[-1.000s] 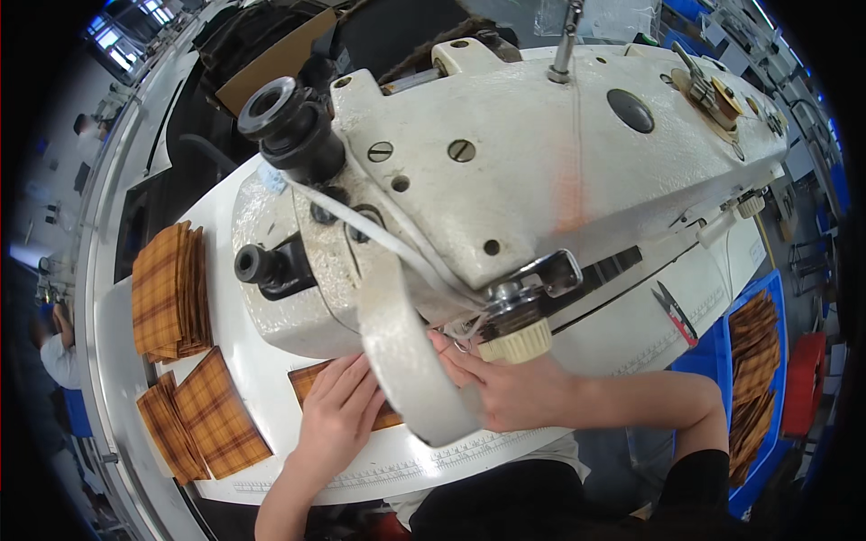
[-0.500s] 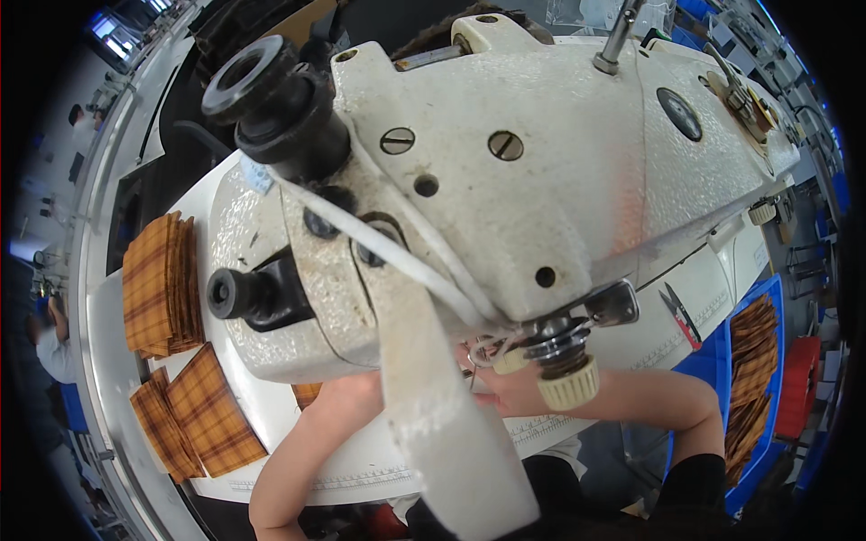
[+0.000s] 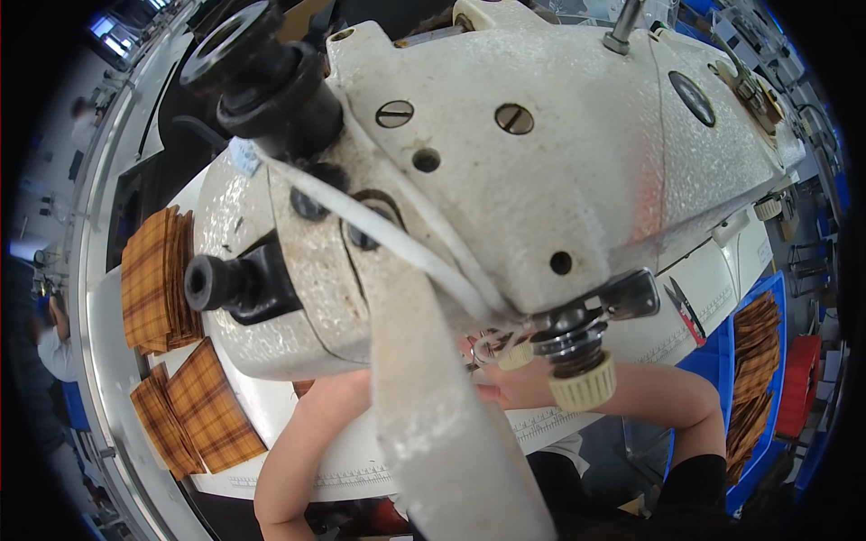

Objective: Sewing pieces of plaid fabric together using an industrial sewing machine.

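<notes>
A white sewing machine (image 3: pixel 505 189) fills the middle of the view, very close to me. Its pale lever (image 3: pixel 433 406) hangs down in front of the sewing area. My left hand (image 3: pixel 347 394) is beneath the machine's left end, fingers hidden behind the machine and lever. Beside that wrist, a sliver of orange-brown plaid fabric (image 3: pixel 303 388) peeks out. From the right, my right hand (image 3: pixel 516 383) reaches under the tension knob (image 3: pixel 582 386), its fingertips mostly covered near the needle area. Whether either hand grips cloth cannot be seen.
Left of the machine lie a stack of plaid pieces (image 3: pixel 158 284) and more plaid pieces (image 3: pixel 212 406). Red-handled snips (image 3: pixel 686 311) rest on the right of the white table (image 3: pixel 361 464). A blue bin (image 3: pixel 722 361) holding plaid pieces (image 3: pixel 753 379) stands at the right.
The machine looks slightly larger and its upper parts sit higher in view. Less plaid fabric shows beside my left wrist. My right hand appears slightly further right.
</notes>
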Action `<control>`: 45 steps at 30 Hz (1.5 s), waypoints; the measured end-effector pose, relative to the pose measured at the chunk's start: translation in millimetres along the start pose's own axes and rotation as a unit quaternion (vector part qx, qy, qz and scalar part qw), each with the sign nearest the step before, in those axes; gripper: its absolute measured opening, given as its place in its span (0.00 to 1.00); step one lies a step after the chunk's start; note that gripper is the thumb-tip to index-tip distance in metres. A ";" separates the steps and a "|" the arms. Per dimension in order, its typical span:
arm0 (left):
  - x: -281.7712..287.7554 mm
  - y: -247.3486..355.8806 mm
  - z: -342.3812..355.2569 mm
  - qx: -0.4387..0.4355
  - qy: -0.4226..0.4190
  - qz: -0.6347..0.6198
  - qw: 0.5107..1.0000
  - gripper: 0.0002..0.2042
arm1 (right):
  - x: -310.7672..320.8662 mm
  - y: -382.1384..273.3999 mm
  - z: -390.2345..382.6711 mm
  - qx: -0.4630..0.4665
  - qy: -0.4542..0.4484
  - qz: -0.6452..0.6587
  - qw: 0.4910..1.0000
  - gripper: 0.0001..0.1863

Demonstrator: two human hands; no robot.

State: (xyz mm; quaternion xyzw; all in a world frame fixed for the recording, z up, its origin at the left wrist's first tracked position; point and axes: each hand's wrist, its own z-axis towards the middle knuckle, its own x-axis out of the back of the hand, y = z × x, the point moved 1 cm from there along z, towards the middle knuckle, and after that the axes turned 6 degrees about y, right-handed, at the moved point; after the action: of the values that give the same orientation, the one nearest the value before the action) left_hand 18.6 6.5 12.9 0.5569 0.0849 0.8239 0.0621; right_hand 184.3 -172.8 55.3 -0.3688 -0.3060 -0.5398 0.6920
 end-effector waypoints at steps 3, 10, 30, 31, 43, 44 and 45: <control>14.1 6.7 10.9 -0.006 0.008 -0.012 1.000 0.08 | -5.3 -1.1 -3.3 0.013 -0.003 -0.003 1.000 0.32; 26.1 13.0 8.2 0.027 -0.002 -0.010 1.000 0.08 | -7.3 -1.0 -1.0 0.023 -0.011 0.004 1.000 0.29; 71.3 11.1 -27.3 0.200 -0.010 -0.053 0.978 0.12 | 10.1 -5.7 -9.2 0.075 -0.043 0.010 0.996 0.19; 69.5 4.3 -34.0 0.212 -0.018 -0.033 0.977 0.11 | 12.0 -7.7 -6.4 0.072 -0.086 0.005 0.994 0.20; 56.0 21.9 -17.7 0.179 0.095 0.016 0.979 0.12 | 14.6 -3.3 -17.8 0.064 -0.047 0.037 0.996 0.20; 53.8 29.7 -12.5 0.176 0.096 0.016 0.979 0.12 | 17.0 -3.8 -18.4 0.064 -0.045 0.035 0.996 0.20; 46.4 35.0 -4.4 0.155 0.050 -0.063 0.985 0.14 | 15.5 -1.5 -19.0 0.075 -0.049 0.030 0.996 0.20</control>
State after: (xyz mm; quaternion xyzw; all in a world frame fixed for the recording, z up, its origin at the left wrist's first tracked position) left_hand -3.0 -18.9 60.7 0.5110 0.2499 0.8222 0.0221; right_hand 186.9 -197.2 58.0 -0.3511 -0.3680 -0.4756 0.7177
